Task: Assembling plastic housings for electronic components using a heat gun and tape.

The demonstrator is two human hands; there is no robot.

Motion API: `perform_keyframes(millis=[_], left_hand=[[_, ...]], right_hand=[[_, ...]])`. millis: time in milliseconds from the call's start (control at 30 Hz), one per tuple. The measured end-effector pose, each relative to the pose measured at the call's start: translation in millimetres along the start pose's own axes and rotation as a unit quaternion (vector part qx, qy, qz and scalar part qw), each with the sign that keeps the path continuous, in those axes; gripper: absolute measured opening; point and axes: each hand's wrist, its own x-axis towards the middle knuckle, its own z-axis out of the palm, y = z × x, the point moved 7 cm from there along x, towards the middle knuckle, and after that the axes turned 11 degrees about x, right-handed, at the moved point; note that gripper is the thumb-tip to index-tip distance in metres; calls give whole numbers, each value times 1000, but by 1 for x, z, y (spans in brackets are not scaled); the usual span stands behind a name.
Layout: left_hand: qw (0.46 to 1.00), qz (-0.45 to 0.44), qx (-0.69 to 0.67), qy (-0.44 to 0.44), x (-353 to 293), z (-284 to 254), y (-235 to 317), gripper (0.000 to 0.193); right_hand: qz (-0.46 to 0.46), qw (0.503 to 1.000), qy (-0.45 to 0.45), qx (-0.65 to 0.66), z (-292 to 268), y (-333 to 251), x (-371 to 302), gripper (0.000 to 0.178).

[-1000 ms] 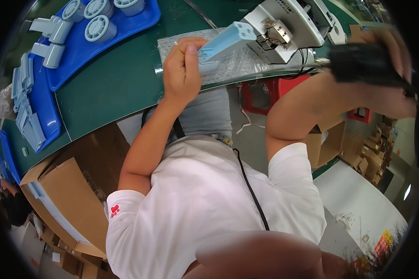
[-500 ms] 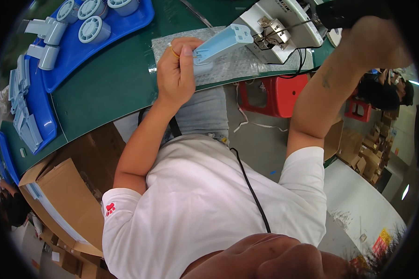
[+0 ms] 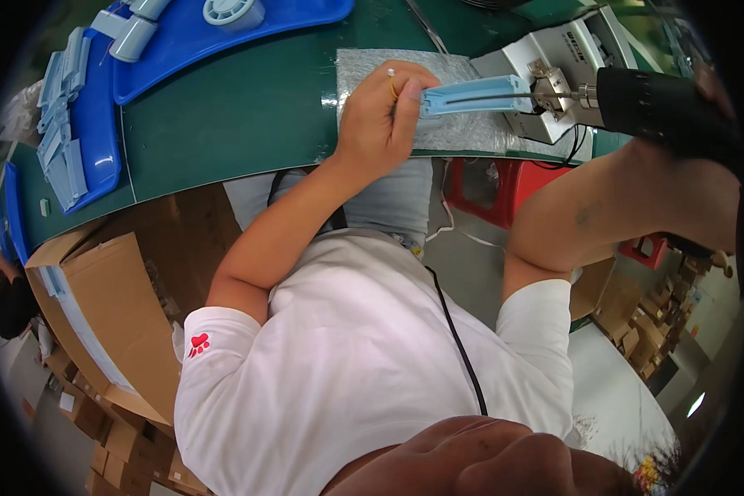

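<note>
My left hand [image 3: 382, 116] is closed on one end of a long light blue plastic housing [image 3: 479, 93], thumb on top, over the bubble wrap. My right hand [image 3: 713, 89], partly lost in the dark rim, grips a black electric screwdriver [image 3: 649, 107]. The driver's thin bit runs leftward along the open channel of the housing, toward my left thumb. Where the bit's tip meets the part is too small to make out. Just behind the housing's far end is a white screw feeder [image 3: 570, 50] with a metal mechanism on its front.
Blue trays [image 3: 182, 54] at the left hold a round vented light blue part [image 3: 233, 11], tube-shaped parts and several long pieces [image 3: 62, 124]. Bubble wrap [image 3: 364, 70] covers some of the green table. A red stool [image 3: 504, 190] stands below; an open cardboard box [image 3: 124, 306] is lower left.
The screwdriver has come down from the feeder, its bit now along the housing. My left hand and the housing appear farther right, the housing turned nearly level. The whole view has shifted.
</note>
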Motion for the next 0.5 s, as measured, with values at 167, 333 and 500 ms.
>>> perform_keyframes(millis=[167,333,500], left_hand=[[1000,-6,17,-15,0,-1,3,22],[998,-11,33,-47,1,-1,2,24],[999,-11,29,-43,0,0,1,24]], right_hand=[[31,998,-20,49,-9,13,-1,52],[61,994,-34,83,-17,27,2,58],[88,988,-47,114,-33,36,4,64]])
